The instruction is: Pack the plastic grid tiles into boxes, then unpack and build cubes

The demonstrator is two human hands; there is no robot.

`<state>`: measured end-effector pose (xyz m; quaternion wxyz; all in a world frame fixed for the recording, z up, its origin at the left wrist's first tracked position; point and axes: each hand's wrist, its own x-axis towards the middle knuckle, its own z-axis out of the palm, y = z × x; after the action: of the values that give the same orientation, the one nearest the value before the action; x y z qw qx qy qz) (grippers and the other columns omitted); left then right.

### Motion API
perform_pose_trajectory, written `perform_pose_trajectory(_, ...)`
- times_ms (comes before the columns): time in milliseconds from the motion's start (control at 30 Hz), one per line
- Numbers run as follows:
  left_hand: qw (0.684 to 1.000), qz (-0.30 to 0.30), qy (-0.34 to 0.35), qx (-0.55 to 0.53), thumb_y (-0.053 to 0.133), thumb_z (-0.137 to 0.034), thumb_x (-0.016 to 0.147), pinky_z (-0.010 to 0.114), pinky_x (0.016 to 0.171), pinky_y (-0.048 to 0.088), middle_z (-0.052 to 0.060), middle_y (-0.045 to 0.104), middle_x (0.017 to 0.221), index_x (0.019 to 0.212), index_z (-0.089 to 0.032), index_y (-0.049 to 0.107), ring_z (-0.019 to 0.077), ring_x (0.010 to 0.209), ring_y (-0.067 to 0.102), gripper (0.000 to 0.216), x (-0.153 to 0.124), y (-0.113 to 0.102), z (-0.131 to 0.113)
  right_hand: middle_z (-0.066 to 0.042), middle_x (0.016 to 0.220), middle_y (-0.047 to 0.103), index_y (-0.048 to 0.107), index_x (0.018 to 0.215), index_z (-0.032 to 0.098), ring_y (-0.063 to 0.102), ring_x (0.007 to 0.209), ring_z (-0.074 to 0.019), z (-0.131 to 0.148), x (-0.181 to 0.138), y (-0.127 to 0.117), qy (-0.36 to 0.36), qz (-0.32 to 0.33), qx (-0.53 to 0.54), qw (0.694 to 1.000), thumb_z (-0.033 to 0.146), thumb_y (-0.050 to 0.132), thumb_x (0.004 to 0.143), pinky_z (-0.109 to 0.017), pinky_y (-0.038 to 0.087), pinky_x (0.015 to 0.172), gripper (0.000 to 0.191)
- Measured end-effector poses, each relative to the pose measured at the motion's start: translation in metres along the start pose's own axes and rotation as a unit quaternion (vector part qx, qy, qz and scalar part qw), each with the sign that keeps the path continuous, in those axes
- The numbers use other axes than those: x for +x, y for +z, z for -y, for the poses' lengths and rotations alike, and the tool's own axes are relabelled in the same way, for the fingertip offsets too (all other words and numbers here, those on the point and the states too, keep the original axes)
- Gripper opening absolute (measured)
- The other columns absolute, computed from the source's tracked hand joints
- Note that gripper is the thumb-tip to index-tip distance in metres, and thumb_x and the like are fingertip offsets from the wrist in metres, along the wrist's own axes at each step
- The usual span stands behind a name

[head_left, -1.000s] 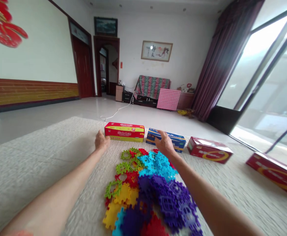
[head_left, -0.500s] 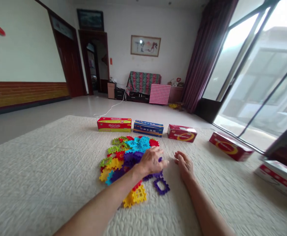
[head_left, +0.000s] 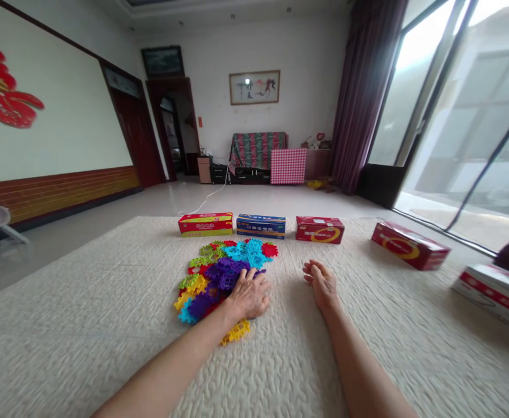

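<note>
A heap of coloured plastic interlocking tiles (head_left: 219, 271) lies on the cream quilted mat (head_left: 106, 313): purple, blue, green, yellow and red pieces. My left hand (head_left: 249, 295) rests palm down on the heap's right edge, fingers bent over the purple pieces; I cannot see whether it grips one. A yellow tile (head_left: 236, 332) peeks out beside my left wrist. My right hand (head_left: 321, 281) lies on the bare mat to the right of the heap, fingers loosely apart, holding nothing.
Beyond the heap stand three boxes in a row: red-yellow (head_left: 205, 223), blue (head_left: 261, 226), red (head_left: 319, 229). Two more red boxes (head_left: 409, 245) (head_left: 494, 293) lie at the right near the glass door. A white cable (head_left: 204, 200) runs over the floor behind.
My left hand drew back and left along the heap's edge, and the loose purple tile is no longer in sight. My right hand stayed about where it was. The view tilted up.
</note>
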<state>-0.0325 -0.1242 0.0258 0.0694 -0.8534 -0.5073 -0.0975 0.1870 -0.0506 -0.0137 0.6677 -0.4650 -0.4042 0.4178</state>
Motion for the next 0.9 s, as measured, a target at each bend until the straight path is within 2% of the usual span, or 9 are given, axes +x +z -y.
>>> perform_pose_trajectory(167, 0.999, -0.01, -0.044, 0.029, 0.048, -0.028, 0.085, 0.05, 0.099, 0.037, 0.008, 0.063, 0.119, 0.105, -0.023, 0.065, 0.0286, 0.118, 0.048, 0.026, -0.029, -0.006, 0.049, -0.008, 0.087, 0.072, 0.067, 0.091, 0.016, 0.067, 0.074, -0.019, 0.004, -0.005, 0.007, -0.016, 0.024, -0.047, 0.998, 0.048, 0.063, 0.065, -0.028, 0.05, 0.06, 0.04)
perform_pose_trajectory(267, 0.994, -0.016, -0.088, 0.062, 0.049, -0.023, 0.082, 0.051, 0.097, 0.037, 0.011, 0.067, 0.105, 0.091, -0.021, 0.068, 0.0311, 0.116, 0.05, 0.021, -0.04, -0.013, 0.077, -0.008, 0.083, 0.072, 0.068, 0.09, 0.016, 0.067, 0.072, -0.02, 0.006, -0.006, 0.01, -0.022, 0.033, -0.07, 0.997, 0.049, 0.063, 0.064, -0.029, 0.049, 0.058, 0.043)
perform_pose_trajectory(333, 0.989, -0.029, -0.12, 0.078, 0.05, -0.022, 0.081, 0.051, 0.096, 0.037, 0.013, 0.068, 0.096, 0.081, -0.02, 0.069, 0.0322, 0.111, 0.052, 0.019, -0.034, -0.019, 0.087, -0.009, 0.082, 0.071, 0.068, 0.09, 0.016, 0.068, 0.072, -0.0206, 0.005, -0.006, 0.011, -0.022, 0.029, -0.08, 0.996, 0.05, 0.061, 0.065, -0.029, 0.049, 0.058, 0.044)
perform_pose_trajectory(400, 0.987, -0.058, -0.129, 0.073, 0.048, -0.024, 0.083, 0.049, 0.093, 0.039, 0.014, 0.067, 0.092, 0.08, -0.018, 0.07, 0.0308, 0.103, 0.056, 0.023, -0.014, -0.024, 0.087, -0.009, 0.084, 0.071, 0.067, 0.092, 0.016, 0.068, 0.072, -0.021, 0.004, -0.006, 0.012, -0.024, 0.02, -0.095, 0.995, 0.051, 0.058, 0.066, -0.03, 0.05, 0.058, 0.044)
perform_pose_trajectory(500, 0.989, -0.097, -0.111, 0.033, 0.047, -0.029, 0.086, 0.045, 0.095, 0.039, 0.012, 0.066, 0.099, 0.093, -0.02, 0.069, 0.0282, 0.104, 0.056, 0.026, 0.039, -0.023, 0.07, -0.01, 0.085, 0.071, 0.066, 0.094, 0.015, 0.068, 0.073, -0.0214, 0.004, -0.006, 0.013, -0.031, 0.012, -0.12, 0.992, 0.052, 0.055, 0.069, -0.03, 0.05, 0.059, 0.045)
perform_pose_trajectory(600, 0.994, -0.042, -0.096, -0.009, 0.048, -0.039, 0.085, 0.047, 0.101, 0.037, 0.012, 0.06, 0.118, 0.11, -0.021, 0.064, 0.0302, 0.118, 0.049, 0.034, 0.102, -0.011, 0.045, -0.01, 0.086, 0.071, 0.066, 0.094, 0.016, 0.068, 0.074, -0.0218, 0.006, -0.005, 0.012, -0.025, 0.021, -0.116, 0.993, 0.052, 0.055, 0.07, -0.03, 0.05, 0.058, 0.044)
perform_pose_trajectory(700, 0.995, -0.001, -0.099, -0.027, 0.058, -0.044, 0.078, 0.053, 0.105, 0.032, 0.013, 0.052, 0.134, 0.117, -0.022, 0.061, 0.0343, 0.126, 0.044, 0.045, 0.153, 0.009, 0.032, -0.011, 0.088, 0.072, 0.065, 0.094, 0.016, 0.069, 0.074, -0.0221, 0.008, -0.004, 0.01, -0.013, 0.023, -0.106, 0.994, 0.052, 0.056, 0.071, -0.03, 0.051, 0.058, 0.043)
perform_pose_trajectory(800, 0.991, 0.04, -0.124, -0.04, 0.063, -0.047, 0.072, 0.061, 0.107, 0.026, 0.015, 0.049, 0.14, 0.115, -0.022, 0.062, 0.0406, 0.131, 0.039, 0.049, 0.18, 0.028, 0.036, -0.011, 0.088, 0.072, 0.066, 0.096, 0.017, 0.069, 0.075, -0.0221, 0.006, -0.003, 0.009, -0.012, 0.023, -0.111, 0.993, 0.051, 0.056, 0.073, -0.03, 0.052, 0.059, 0.043)
perform_pose_trajectory(900, 0.987, 0.058, -0.142, -0.046, 0.06, -0.046, 0.076, 0.063, 0.105, 0.025, 0.014, 0.056, 0.132, 0.109, -0.022, 0.065, 0.0413, 0.128, 0.044, 0.042, 0.179, 0.04, 0.047, -0.01, 0.087, 0.072, 0.065, 0.098, 0.017, 0.07, 0.075, -0.0224, 0.001, -0.001, 0.009, -0.027, 0.032, -0.134, 0.99, 0.051, 0.054, 0.074, -0.03, 0.052, 0.059, 0.043)
